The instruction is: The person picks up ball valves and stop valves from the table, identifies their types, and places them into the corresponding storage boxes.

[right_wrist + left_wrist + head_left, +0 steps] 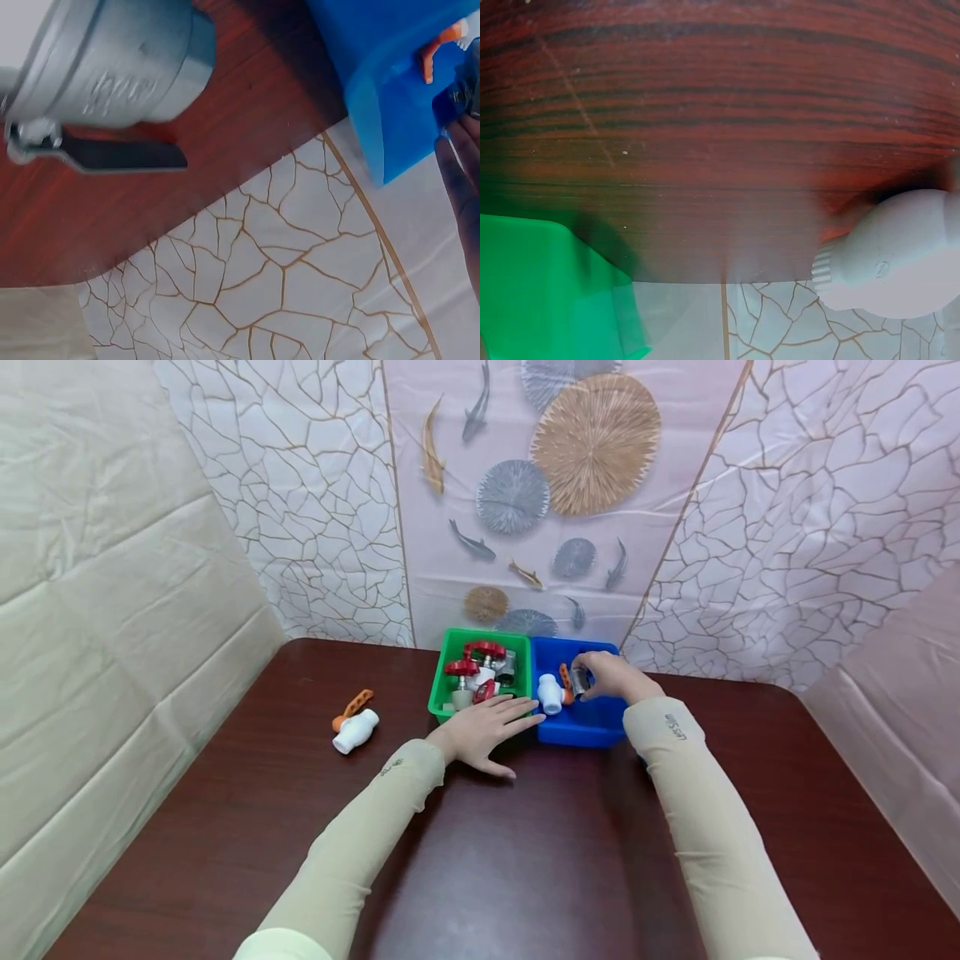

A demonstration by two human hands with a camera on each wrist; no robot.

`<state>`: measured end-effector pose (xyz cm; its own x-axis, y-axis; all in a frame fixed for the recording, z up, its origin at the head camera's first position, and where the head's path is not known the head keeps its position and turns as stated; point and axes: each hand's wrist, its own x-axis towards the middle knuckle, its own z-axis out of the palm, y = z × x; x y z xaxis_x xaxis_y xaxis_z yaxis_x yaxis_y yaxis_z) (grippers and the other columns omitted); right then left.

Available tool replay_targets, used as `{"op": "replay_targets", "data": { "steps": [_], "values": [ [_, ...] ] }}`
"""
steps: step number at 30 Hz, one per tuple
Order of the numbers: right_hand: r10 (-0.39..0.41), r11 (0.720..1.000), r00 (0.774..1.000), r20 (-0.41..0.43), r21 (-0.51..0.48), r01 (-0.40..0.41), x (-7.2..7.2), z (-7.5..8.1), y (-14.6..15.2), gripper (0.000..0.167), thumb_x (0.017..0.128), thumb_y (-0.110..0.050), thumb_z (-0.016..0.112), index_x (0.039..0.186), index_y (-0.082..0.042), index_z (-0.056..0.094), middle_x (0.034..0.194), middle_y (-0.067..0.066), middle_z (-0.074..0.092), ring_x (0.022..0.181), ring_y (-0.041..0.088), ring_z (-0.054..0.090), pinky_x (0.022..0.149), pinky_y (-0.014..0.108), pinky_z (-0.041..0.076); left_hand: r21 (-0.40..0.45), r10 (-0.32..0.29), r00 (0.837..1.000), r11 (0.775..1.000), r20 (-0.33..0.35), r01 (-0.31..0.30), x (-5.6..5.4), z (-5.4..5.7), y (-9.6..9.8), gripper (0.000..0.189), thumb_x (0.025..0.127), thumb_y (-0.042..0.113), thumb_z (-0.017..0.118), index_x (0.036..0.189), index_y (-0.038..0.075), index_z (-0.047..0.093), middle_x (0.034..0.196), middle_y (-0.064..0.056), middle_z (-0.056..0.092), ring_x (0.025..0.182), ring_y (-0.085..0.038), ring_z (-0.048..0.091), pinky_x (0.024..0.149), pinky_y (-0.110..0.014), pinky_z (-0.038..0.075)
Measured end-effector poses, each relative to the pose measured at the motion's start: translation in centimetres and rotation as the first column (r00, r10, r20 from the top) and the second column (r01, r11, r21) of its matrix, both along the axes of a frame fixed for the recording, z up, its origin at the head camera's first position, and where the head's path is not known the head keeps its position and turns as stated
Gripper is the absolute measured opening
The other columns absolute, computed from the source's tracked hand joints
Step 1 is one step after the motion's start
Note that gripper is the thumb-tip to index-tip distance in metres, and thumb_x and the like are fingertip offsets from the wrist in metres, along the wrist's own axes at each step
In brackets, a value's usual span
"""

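My right hand (617, 677) grips a silver metal valve (579, 682) inside the blue bin (577, 732). In the right wrist view that valve (469, 88) is dark and cut off by the frame edge, beside the fingers (454, 176). Left of it in the bin lies a white plastic ball valve (551, 693) with an orange handle. My left hand (483, 732) lies with its fingers spread over the front rims of the green bin (437, 693) and the blue one, holding nothing. Red-handled valves (485, 650) and metal fittings fill the green bin.
Another white ball valve with an orange handle (356, 732) lies on the table (525, 860) at the left. A metal ball valve (127, 60) with a dark lever lies on the table right of the blue bin, mostly behind my right sleeve (660, 735) in the head view.
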<state>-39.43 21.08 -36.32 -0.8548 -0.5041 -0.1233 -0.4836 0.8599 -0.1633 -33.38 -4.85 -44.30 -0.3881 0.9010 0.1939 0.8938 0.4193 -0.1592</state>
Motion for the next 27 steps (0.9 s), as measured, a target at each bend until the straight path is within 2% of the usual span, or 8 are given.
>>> {"op": "replay_targets", "data": {
  "steps": [7, 17, 24, 27],
  "values": [
    [0.004, 1.000, 1.000, 0.017, 0.021, -0.004, -0.7, -1.1, 0.3, 0.049, 0.074, -0.007, 0.079, 0.116, 0.007, 0.058, 0.104, 0.019, 0.062, 0.093, 0.030, 0.058, 0.083, 0.044, 0.049, -0.004, 0.007, 1.000, 1.000, 0.004, -0.007, 0.1, -0.1, 0.0, 0.097, 0.080, 0.072, 0.050, 0.151, 0.014, 0.020, 0.155, -0.010, 0.026, 0.145, -0.022, 0.021, 0.118, -0.039, 0.019],
    [-0.043, 0.997, 0.998, 0.052, 0.073, 0.039, -1.0, -1.9, 0.0, 0.045, 0.075, -0.006, 0.078, 0.115, 0.004, 0.060, 0.102, 0.016, 0.062, 0.092, 0.028, 0.057, 0.085, 0.043, 0.049, 0.000, 0.011, 1.000, 1.000, 0.016, -0.011, -0.1, 0.3, -0.1, 0.097, 0.079, 0.071, 0.053, 0.151, 0.014, 0.021, 0.155, -0.010, 0.026, 0.145, -0.022, 0.021, 0.119, -0.038, 0.017],
    [-0.079, 0.993, 0.992, 0.101, 0.097, 0.069, -0.8, -2.8, 0.5, 0.025, 0.075, -0.004, 0.076, 0.097, -0.001, 0.063, 0.088, 0.010, 0.061, 0.083, 0.024, 0.054, 0.073, 0.036, 0.047, -0.005, 0.010, 0.999, 1.000, 0.047, -0.009, 0.2, 0.6, -0.1, 0.097, 0.080, 0.069, 0.054, 0.151, 0.013, 0.021, 0.155, -0.011, 0.026, 0.145, -0.024, 0.021, 0.119, -0.039, 0.016],
    [-0.102, 0.989, 0.989, 0.111, 0.114, 0.089, -0.6, -3.1, 0.7, 0.022, 0.076, -0.003, 0.075, 0.094, -0.003, 0.062, 0.086, 0.009, 0.060, 0.081, 0.023, 0.053, 0.071, 0.034, 0.047, -0.003, 0.004, 0.999, 1.000, 0.045, -0.004, 0.2, 0.5, -0.1, 0.097, 0.080, 0.069, 0.054, 0.151, 0.012, 0.021, 0.155, -0.011, 0.026, 0.145, -0.024, 0.020, 0.119, -0.040, 0.016]
  ]
}}
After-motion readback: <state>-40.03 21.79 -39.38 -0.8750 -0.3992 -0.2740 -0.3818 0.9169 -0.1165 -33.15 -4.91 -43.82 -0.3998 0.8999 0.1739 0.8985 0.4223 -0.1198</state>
